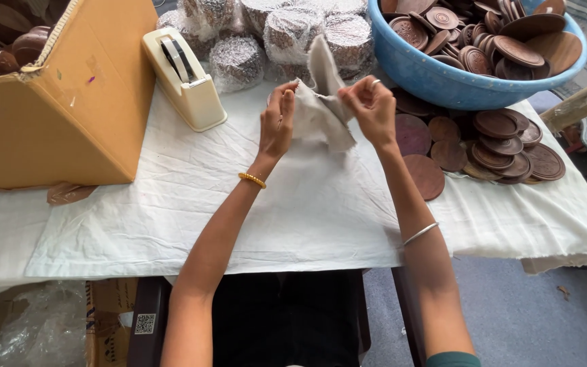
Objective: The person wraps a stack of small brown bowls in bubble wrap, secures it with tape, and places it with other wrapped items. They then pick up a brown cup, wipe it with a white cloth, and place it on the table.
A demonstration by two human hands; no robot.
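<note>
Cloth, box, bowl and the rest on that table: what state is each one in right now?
Cloth: crumpled, held up off the table by both hands.
Left hand: gripping the cloth's left edge.
Right hand: pinching its right side.
Box: open, flap up, brown pieces inside.
Bowl: heaped full of wooden discs.
Tape dispenser: standing, untouched.
Wrapped bundles: sealed in plastic.
Loose discs: piled on the table.

A white-clothed table [171, 224] stands over a grey-blue floor [511, 312].

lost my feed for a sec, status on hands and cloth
Left hand and right hand both grip the cloth, lifted above the table. Nothing in the way.
</note>
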